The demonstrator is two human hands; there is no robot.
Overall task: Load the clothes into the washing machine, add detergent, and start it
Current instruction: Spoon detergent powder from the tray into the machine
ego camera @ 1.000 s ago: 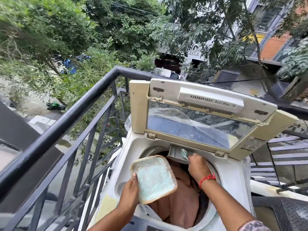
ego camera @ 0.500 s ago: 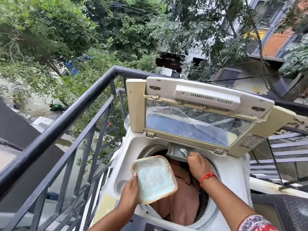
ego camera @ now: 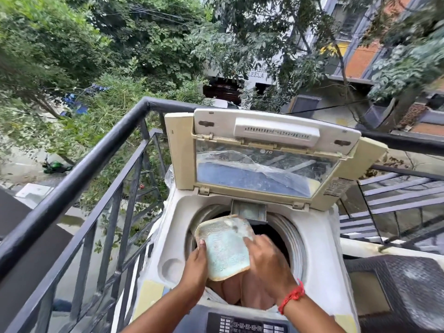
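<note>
Two hands on one flat tray thing (ego camera: 224, 248) dusted with bluish powder, held right over the drum mouth of the top-load washing machine (ego camera: 319, 267). Black balcony railing (ego camera: 79, 174) runs along the left, then the left hand (ego camera: 195, 265) grips the tray's left edge, thumb curled on top. Right hand (ego camera: 266, 263) has its fingers pressed onto the tray's right side, can't tell if they're pinching; pinkish clothes (ego camera: 252, 293) sit in the drum below, lid (ego camera: 269, 152) propped open behind.

Tray (ego camera: 224, 253) and hands block drum mouth (ego camera: 271, 233) — far side open.
</note>
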